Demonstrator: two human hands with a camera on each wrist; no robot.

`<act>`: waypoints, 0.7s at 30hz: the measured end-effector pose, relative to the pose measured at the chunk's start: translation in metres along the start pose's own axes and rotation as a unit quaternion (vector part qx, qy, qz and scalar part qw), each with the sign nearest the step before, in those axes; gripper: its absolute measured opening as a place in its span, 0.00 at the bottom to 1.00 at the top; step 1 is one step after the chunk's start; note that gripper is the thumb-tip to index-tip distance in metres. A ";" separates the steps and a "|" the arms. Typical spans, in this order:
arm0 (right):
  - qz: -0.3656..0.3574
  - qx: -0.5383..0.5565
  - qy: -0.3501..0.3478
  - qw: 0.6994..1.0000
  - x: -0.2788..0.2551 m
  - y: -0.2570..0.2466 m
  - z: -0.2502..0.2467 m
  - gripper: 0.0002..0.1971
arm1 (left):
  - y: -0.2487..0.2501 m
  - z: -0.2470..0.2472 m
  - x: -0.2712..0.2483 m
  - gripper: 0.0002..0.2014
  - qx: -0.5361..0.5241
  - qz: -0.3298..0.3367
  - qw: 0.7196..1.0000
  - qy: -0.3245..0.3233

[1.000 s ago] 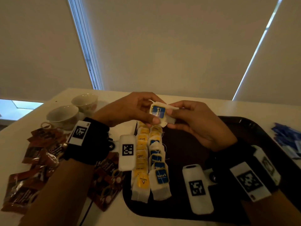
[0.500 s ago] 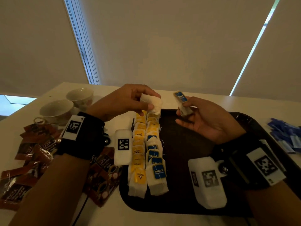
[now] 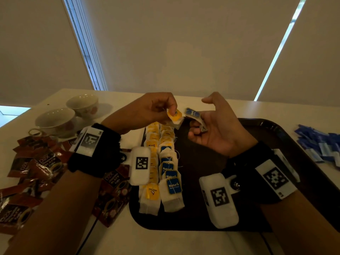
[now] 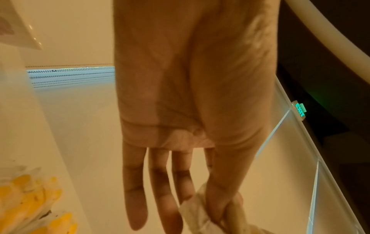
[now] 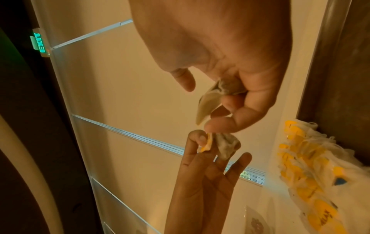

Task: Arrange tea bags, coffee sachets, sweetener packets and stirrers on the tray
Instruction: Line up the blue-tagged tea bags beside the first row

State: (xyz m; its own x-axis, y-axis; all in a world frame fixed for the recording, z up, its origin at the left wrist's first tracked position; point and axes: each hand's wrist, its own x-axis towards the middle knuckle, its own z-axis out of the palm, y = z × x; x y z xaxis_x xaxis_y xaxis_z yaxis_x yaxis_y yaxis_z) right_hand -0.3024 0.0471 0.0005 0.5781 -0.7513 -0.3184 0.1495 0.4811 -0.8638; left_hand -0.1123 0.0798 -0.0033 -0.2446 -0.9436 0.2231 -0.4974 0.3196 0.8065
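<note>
- pale worktop (image 3: pixel 165 242) under drawn window blinds; dark tray (image 3: pixel 266 137) set on it.
- left hand (image 3: pixel 147 109): thumb and forefinger pinching a yellow-tagged tea bag (image 3: pixel 175 117) above the far end of the tray.
- right hand (image 3: pixel 217 129): palm up, fingers curled round a blue-tagged tea bag (image 3: pixel 193 114); the two bags nearly touching.
- two rows of tea bags (image 3: pixel 161 168) along the tray's left side, yellow tags left, blue tags right.
- brown coffee sachets (image 3: pixel 36 166) heaped left of the tray.
- blue packets (image 3: pixel 320 144) right of the tray.
- two teacups (image 3: pixel 55 120) at far left.
</note>
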 end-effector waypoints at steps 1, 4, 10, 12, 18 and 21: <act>-0.005 -0.009 0.003 1.000 -0.001 -0.001 0.000 0.20 | 0.000 0.001 0.000 0.09 -0.007 -0.001 1.000 0.004; -0.029 -0.047 0.014 0.998 -0.001 -0.001 0.002 0.09 | 0.001 0.003 0.001 0.10 -0.020 -0.017 1.000 0.012; -0.047 -0.128 0.027 0.990 0.003 0.002 0.001 0.06 | 0.000 0.006 0.002 0.12 0.011 -0.018 0.999 0.044; -0.054 -0.133 0.027 0.989 0.004 0.001 0.000 0.10 | 0.001 0.005 0.001 0.11 0.016 -0.014 0.999 0.045; -0.039 -0.070 -0.028 0.996 0.002 0.000 0.001 0.13 | 0.003 0.010 0.003 0.13 0.001 -0.004 0.997 0.082; -0.037 -0.035 -0.026 0.998 0.001 -0.001 0.002 0.10 | 0.006 0.016 0.004 0.15 0.012 0.002 0.999 0.045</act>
State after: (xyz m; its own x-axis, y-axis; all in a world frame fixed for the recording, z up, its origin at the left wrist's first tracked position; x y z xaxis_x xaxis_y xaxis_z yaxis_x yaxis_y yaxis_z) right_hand -0.3004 0.0470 0.0015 0.6094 -0.7578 -0.2333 0.1380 0.3911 -0.9100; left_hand -0.1296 0.0792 -0.0068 -0.1717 -0.9456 0.2762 -0.5158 0.3252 0.7926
